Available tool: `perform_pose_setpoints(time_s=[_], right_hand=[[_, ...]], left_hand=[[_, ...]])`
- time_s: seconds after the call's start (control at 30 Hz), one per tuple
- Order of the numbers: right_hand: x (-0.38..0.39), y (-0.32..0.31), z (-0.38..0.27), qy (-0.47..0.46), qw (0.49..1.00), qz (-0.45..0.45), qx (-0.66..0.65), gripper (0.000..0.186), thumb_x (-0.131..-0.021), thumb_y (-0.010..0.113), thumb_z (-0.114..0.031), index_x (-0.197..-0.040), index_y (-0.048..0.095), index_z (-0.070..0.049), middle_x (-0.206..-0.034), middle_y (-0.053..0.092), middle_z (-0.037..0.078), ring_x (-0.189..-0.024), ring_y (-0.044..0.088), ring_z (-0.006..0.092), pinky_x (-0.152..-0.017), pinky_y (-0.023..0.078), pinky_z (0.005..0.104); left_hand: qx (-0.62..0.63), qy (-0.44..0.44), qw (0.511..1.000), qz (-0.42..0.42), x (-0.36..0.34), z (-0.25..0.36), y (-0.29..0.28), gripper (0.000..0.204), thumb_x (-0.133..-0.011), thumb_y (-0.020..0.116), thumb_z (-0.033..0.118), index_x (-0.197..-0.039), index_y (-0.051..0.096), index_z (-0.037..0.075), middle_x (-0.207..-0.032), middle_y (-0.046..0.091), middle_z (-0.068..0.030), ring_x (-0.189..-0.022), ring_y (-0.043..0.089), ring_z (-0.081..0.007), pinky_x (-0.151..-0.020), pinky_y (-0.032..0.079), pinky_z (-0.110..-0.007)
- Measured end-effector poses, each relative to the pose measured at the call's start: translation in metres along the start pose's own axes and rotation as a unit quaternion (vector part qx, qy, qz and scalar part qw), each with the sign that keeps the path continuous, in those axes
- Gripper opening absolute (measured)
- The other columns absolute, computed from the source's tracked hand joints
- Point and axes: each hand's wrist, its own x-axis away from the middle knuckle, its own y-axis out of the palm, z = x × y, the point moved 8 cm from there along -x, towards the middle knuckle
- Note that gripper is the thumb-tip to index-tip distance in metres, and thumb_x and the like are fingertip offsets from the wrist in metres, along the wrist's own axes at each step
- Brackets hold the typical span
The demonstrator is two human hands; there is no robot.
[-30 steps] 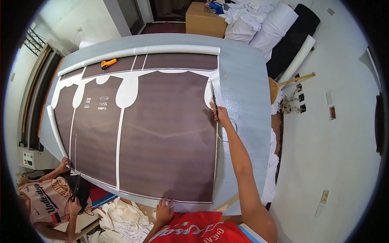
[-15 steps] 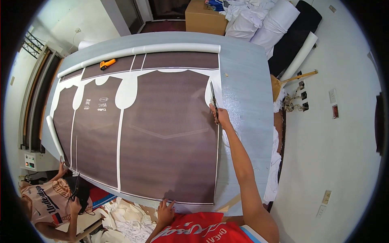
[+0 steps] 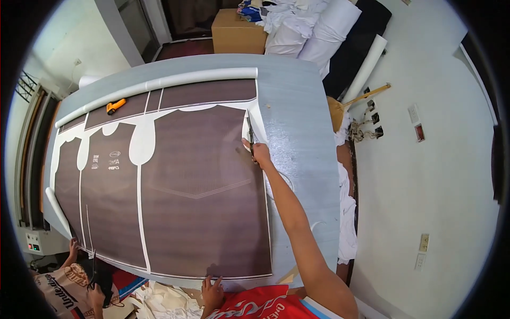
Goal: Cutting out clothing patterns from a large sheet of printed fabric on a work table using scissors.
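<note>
A broad printed sheet [image 3: 204,228] with dark brown garment shapes on white lies across the table. My right hand [image 3: 259,153] grips a pair of dark scissors [image 3: 250,130] at the sheet's right edge. The blades point away from me, along the white curved notch of the biggest brown shape. A white strip of margin [image 3: 258,123] stands off to the right of the blades. At the near edge, my left hand [image 3: 212,291] rests on the sheet's border with its fingers apart, holding nothing.
A co-worker's hand [image 3: 95,295] holds scissors [image 3: 94,268] at the near left corner. An orange handheld tool [image 3: 116,106] lies on the sheet before a long white roll [image 3: 175,80]. Behind the grey-blue table [image 3: 303,159] are a cardboard box [image 3: 239,33] and fabric rolls [image 3: 330,26].
The whole view has shifted, so the table sits further left. My scissors have moved into the curved notch, and the white margin now parts to their right. My left hand stays at the near edge.
</note>
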Motion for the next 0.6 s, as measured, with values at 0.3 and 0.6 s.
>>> perform_pose_setpoints(time_s=[0.3,0.6], right_hand=[[-0.006,-0.019,0.002,0.027,0.996,0.020,-0.083,0.059,-0.069,0.079,-0.056,-0.054,0.051,-0.006,-0.051,0.052,0.004,-0.040,0.052,0.0155,-0.039,0.041,0.0304],[-0.005,-0.036,-0.024,0.008,0.998,0.062,-0.028,0.058,-0.070,0.080,-0.053,-0.052,0.050,-0.007,-0.048,0.048,0.004,-0.038,0.049,0.0145,-0.038,0.037,0.0308]], left_hand=[[0.001,0.001,1.000,-0.014,-0.008,-0.001,0.006,0.043,-0.075,0.067,0.017,-0.117,0.066,0.023,-0.123,0.051,-0.0125,-0.113,0.049,-0.0342,-0.087,0.048,-0.047],[0.006,0.034,0.999,-0.016,-0.011,-0.004,0.010,0.044,-0.077,0.066,0.020,-0.121,0.064,0.023,-0.127,0.050,-0.0148,-0.115,0.048,-0.0359,-0.091,0.045,-0.048]])
